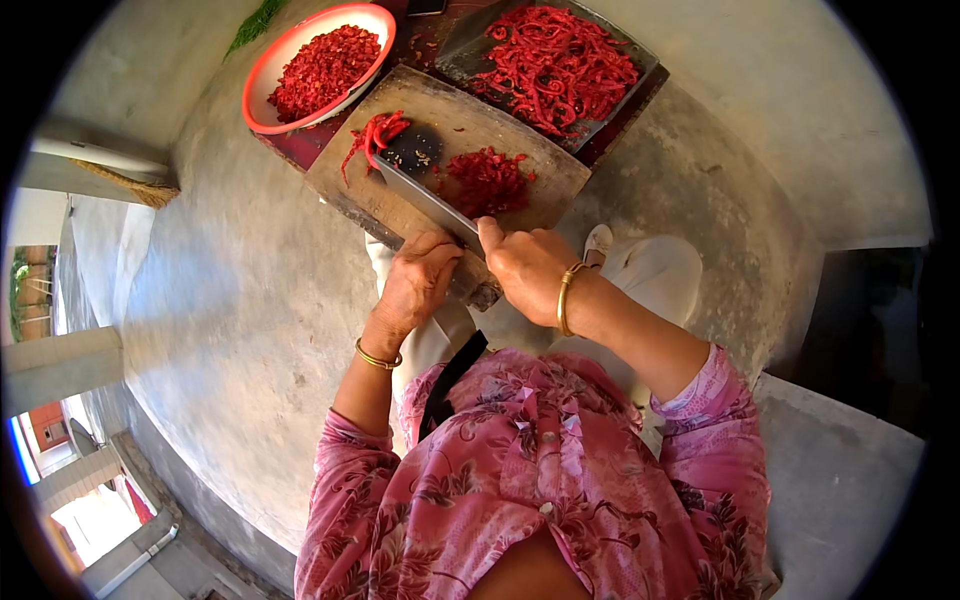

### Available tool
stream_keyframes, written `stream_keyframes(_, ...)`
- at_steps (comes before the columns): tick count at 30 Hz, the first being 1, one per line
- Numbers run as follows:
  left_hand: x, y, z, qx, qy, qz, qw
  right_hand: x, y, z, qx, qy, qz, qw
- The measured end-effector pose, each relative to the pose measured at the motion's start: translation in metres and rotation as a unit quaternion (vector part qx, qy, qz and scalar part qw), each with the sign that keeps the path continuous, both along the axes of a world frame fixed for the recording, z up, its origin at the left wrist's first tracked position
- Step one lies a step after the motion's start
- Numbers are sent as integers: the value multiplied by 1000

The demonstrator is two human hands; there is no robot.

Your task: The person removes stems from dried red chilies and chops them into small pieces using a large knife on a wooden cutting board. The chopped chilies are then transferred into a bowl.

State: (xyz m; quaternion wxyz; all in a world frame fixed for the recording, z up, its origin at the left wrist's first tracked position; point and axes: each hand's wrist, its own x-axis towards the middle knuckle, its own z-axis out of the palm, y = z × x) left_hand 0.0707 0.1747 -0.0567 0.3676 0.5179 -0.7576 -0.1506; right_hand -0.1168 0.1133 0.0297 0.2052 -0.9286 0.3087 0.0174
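Observation:
My right hand [534, 271] grips a cleaver [427, 199] by its handle end. The blade lies slanted across a worn wooden chopping board [555, 169], its far end beside a small bunch of whole red chillies [381, 133]. Right of the blade is a heap of chopped red chilli [489, 180]. My left hand [421, 276] is at the board's near edge, fingers curled and close against the blade's near end. What its fingertips touch is hidden. Loose pale seeds [414, 157] lie on a dark patch of the board.
A red-rimmed white basin [259, 112] of chopped chilli stands at the far left on a dark red table [304, 146]. Behind the board, a metal tray [465, 52] holds whole red chillies. A dark flat object [426, 7] lies at the back. A straw broom [154, 193] leans left.

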Motion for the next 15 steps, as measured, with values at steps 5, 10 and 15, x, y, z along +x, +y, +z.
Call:
stream_keyframes(5, 0, -3, 4, -9, 15, -11, 1000, -27, -13, -38, -9, -139, -19, 990)
stream_keyframes(10, 5, -5, -5, 5, -9, 1, 1000, -30, -1, -12, 14, -71, -12, 997)
stream_keyframes(15, 3, -4, -5, 14, -4, 0, 1000, -29, 9, 13, 54, 24, -20, 998)
